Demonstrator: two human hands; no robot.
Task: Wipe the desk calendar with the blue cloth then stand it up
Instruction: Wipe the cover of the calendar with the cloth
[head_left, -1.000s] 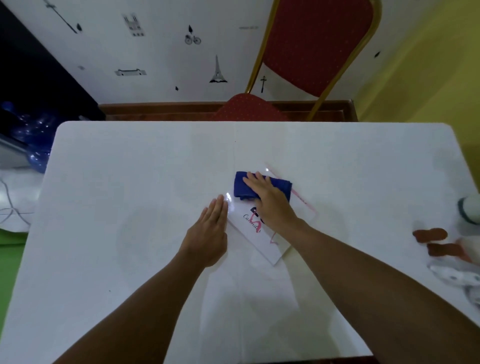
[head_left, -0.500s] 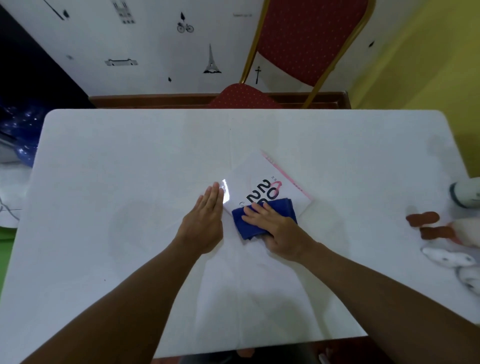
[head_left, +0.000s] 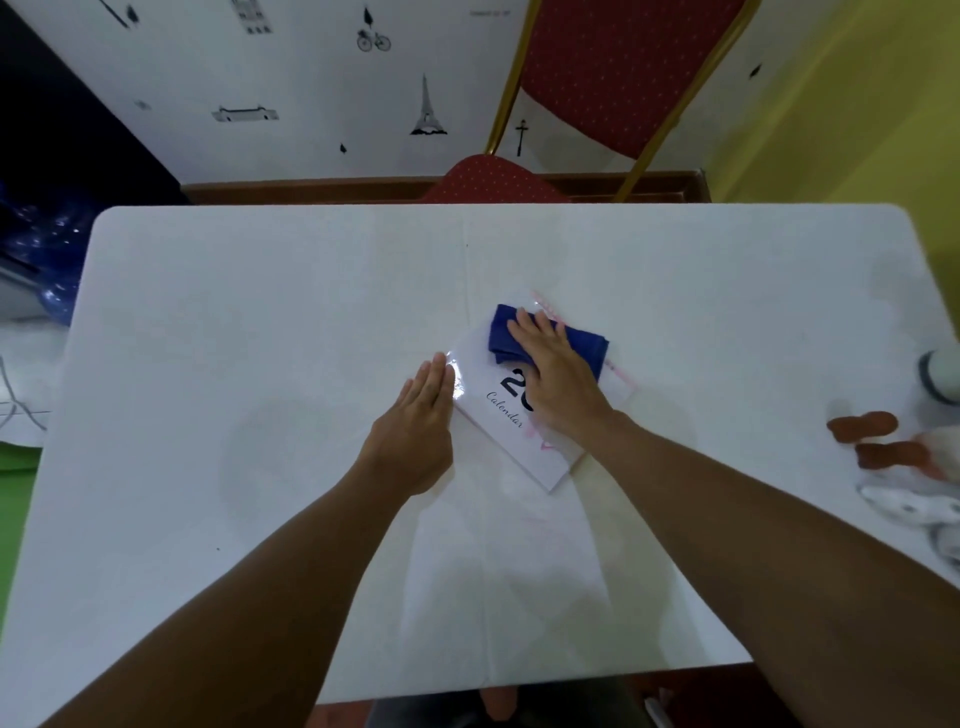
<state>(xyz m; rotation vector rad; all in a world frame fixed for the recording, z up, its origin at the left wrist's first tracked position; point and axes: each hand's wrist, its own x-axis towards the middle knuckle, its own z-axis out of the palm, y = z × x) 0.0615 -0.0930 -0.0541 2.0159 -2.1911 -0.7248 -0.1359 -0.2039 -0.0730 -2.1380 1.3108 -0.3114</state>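
The wiping step is judged in hand: the right hand (head_left: 558, 376), fingers flat and gripping nothing, is pressing the blue cloth (head_left: 545, 336) onto the far corner of the desk calendar (head_left: 511, 436) lying flat mid-desk, the left hand (head_left: 415, 423), also open, is bracing its left edge, and standing it up is awaiting.

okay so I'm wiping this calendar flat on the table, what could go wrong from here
1. The calendar looks glossy, and only the left hand braces its left edge. A hard push by the right hand on the cloth could make it slide or turn on the smooth table.
2. The cloth sits at the pink top edge, possibly a binding; it might snag there.
3. The calendar still lies flat; when you stand it up, it may tip if its base isn't spread.
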